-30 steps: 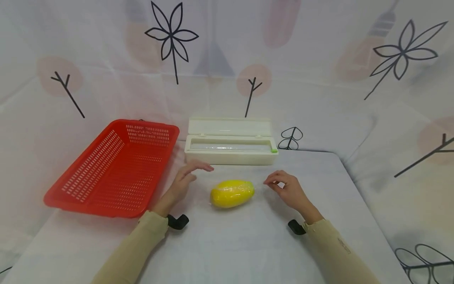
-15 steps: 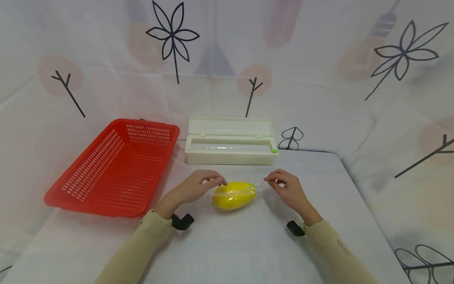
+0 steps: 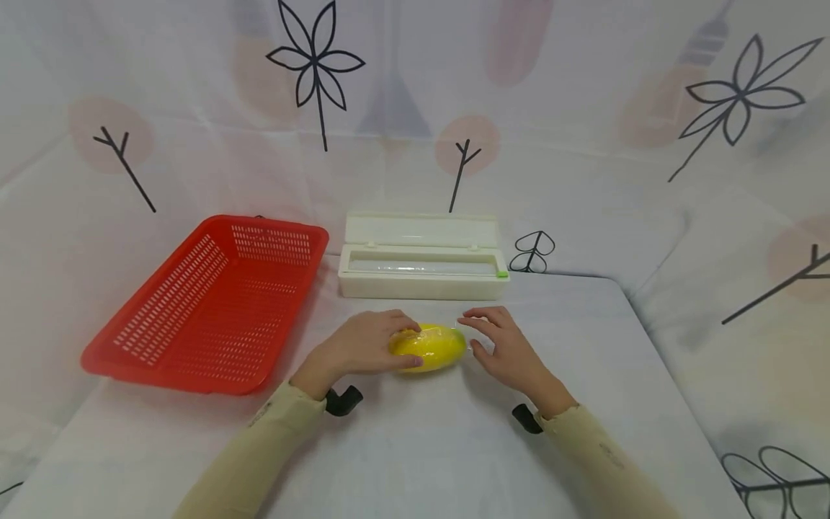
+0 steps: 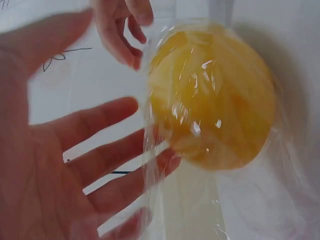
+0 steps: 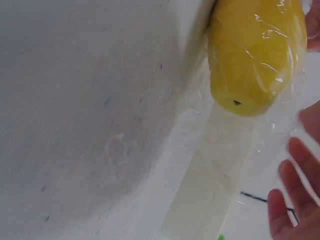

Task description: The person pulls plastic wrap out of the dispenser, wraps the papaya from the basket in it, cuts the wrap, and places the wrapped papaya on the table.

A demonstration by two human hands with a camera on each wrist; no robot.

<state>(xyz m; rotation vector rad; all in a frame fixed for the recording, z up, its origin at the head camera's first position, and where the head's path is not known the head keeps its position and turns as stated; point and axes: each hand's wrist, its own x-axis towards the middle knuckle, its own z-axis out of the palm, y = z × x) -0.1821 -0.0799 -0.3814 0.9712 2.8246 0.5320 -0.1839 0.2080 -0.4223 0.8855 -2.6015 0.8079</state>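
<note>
A yellow oval fruit point(image 3: 436, 347) with a greenish right end is wrapped in clear plastic film, glossy and creased. My left hand point(image 3: 363, 343) lies over the fruit's left end, thumb on the near side and fingers on the far side in the head view. In the left wrist view its fingers point(image 4: 107, 155) are spread and nearly straight, their tips right at the film. My right hand point(image 3: 509, 353) is beside the fruit's right end, fingers apart and loosely bent. Loose film trails from the fruit point(image 5: 255, 55) in the right wrist view.
A cream film dispenser box point(image 3: 424, 288) stands behind the fruit, lid raised, with a roll inside and a green tab at its right end. A red perforated basket point(image 3: 104, 364) is at the left. A patterned cloth point(image 3: 570, 108) hangs behind the white table point(image 3: 415, 447).
My left hand has come in from the left and now lies over the fruit's left end. The right hand has loosened its pinch on the film and moved slightly left. The fruit has shifted slightly.
</note>
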